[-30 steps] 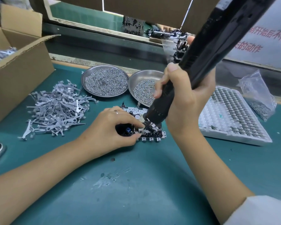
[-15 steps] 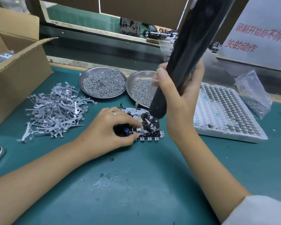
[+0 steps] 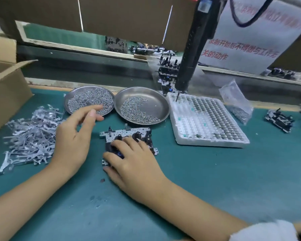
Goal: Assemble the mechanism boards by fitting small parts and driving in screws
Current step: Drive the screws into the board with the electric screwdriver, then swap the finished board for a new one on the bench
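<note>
A mechanism board [image 3: 129,133], a perforated metal plate with black parts, lies flat on the green mat. My right hand [image 3: 134,164] rests on its near half, fingers spread over the black parts and gripping the board. My left hand [image 3: 75,136] hovers to the left of the board with fingers apart and nothing in it. The black electric screwdriver [image 3: 193,54] hangs free above the white tray, held by no hand. Two round metal dishes of screws, a fuller left dish [image 3: 73,94] and a right dish [image 3: 156,101], sit behind the board.
A pile of grey metal levers [image 3: 30,136] lies at left beside a cardboard box [image 3: 5,91]. A white foam tray [image 3: 208,144] of small round parts sits at right, with a plastic bag of screws [image 3: 238,105] and another assembled board [image 3: 279,120] beyond.
My right hand let go of the screwdriver, which swung up and away to hang on its own, and came down onto the board. My left hand left the board and lifted to the left.
</note>
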